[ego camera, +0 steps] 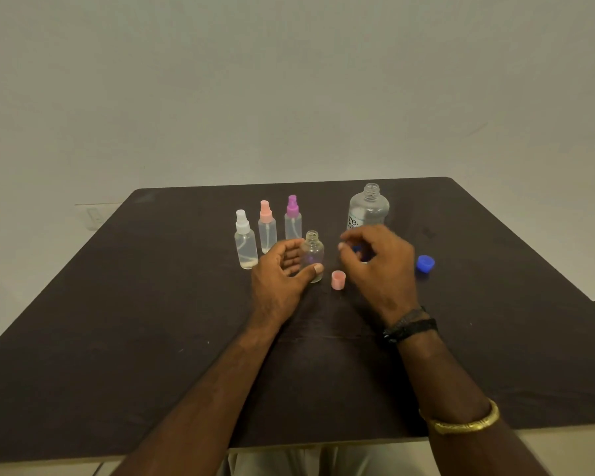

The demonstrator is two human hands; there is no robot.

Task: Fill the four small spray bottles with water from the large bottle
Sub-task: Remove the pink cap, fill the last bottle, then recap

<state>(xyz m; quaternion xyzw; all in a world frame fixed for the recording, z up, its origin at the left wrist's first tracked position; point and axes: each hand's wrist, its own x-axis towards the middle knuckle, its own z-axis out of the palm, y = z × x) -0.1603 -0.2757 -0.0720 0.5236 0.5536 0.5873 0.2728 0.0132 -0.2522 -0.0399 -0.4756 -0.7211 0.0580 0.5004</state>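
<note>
Three capped spray bottles stand in a row on the dark table (152, 304): white-topped (245, 240), pink-topped (267, 228) and purple-topped (292, 218). In front of them stands a fourth small bottle (312, 252) with its neck open. My left hand (282, 273) curls round it, thumb against its lower front. The large clear bottle (369, 207) stands uncapped behind my right hand (378, 266). That hand's curled fingers pinch a small blue piece (357, 249), mostly hidden. A little water shows in the white-topped bottle.
A small pink cap (338, 280) stands on the table between my hands. A blue cap (425, 263) lies to the right of my right hand. A pale wall rises behind the table's far edge.
</note>
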